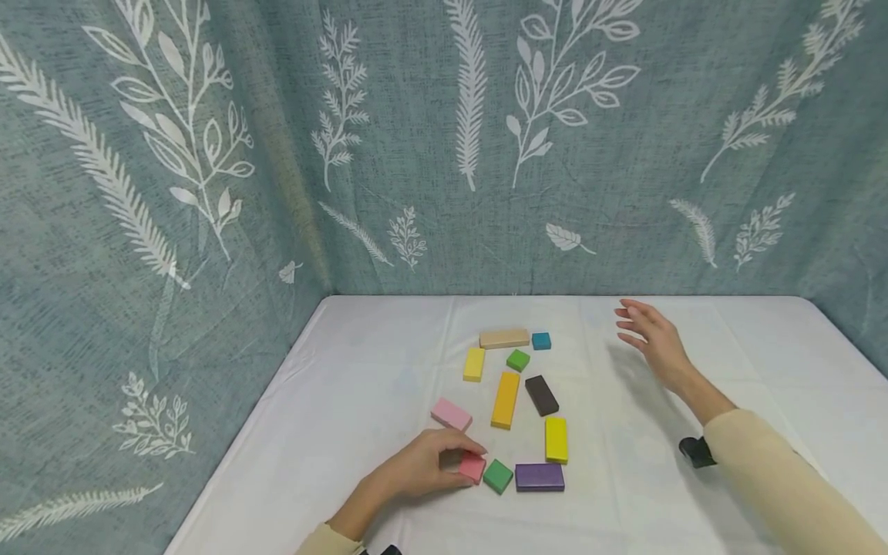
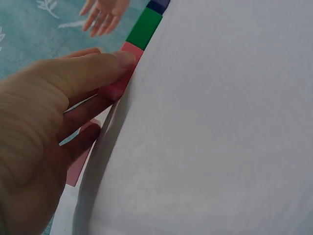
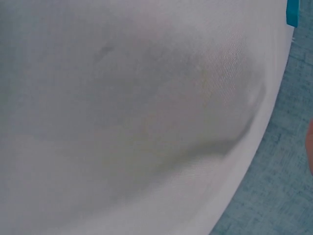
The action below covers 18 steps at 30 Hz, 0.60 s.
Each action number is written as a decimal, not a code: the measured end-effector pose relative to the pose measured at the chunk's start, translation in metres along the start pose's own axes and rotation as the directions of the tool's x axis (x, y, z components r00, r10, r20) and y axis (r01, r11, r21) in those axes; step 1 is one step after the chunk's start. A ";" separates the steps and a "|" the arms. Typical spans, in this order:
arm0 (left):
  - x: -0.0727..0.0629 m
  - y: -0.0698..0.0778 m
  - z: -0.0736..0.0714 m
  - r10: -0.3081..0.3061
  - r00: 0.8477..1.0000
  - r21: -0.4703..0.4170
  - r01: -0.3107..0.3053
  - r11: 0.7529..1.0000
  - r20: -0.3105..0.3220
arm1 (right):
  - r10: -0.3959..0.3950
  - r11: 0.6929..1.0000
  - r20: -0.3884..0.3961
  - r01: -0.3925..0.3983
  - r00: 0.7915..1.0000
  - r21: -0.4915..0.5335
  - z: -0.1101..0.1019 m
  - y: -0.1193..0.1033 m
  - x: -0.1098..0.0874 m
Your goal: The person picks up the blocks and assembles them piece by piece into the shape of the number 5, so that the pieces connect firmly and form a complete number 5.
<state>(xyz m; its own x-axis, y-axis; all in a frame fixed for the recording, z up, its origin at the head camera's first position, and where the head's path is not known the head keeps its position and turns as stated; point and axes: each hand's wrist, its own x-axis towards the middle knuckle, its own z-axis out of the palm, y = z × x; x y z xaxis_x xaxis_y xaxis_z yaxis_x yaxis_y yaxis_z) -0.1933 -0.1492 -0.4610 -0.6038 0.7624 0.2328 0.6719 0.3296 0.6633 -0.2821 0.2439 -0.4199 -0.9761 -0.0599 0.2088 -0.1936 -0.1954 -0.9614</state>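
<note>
My beige right sleeve [image 1: 791, 478] hung over the white table [image 1: 347, 401], its right hand [image 1: 652, 341] raised, fingers loosely apart. My left hand [image 1: 423, 462] pinched the coral block [image 1: 473, 467] between thumb and fingers, just beside the darker green block [image 1: 498, 477].

Downward head view, close wrist views, shared table [image 1: 361, 385]

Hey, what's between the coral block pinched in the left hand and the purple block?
A green block lies between the coral block in the left hand and the purple block; the head and left wrist views both show it.
</note>
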 end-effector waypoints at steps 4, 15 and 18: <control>-0.003 0.001 0.001 -0.005 1.000 0.028 0.005 1.000 -0.008 | 0.017 0.999 0.006 -0.016 1.000 -0.030 0.003 0.000 0.003; -0.006 0.003 0.003 -0.022 1.000 0.031 0.023 0.999 -0.011 | 0.144 0.985 0.029 -0.140 0.989 -0.098 0.018 -0.001 0.019; -0.004 0.003 0.005 0.009 1.000 0.014 -0.009 1.000 -0.020 | 0.164 0.978 0.034 -0.158 0.986 -0.140 0.023 0.001 0.023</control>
<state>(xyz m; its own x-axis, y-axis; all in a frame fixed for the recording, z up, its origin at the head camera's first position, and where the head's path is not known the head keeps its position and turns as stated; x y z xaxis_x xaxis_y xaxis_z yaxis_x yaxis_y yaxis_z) -0.1866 -0.1479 -0.4635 -0.6060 0.7541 0.2532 0.6834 0.3306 0.6509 -0.3030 0.2196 -0.4122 -0.9907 -0.1245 0.0544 -0.0492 -0.0448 -0.9978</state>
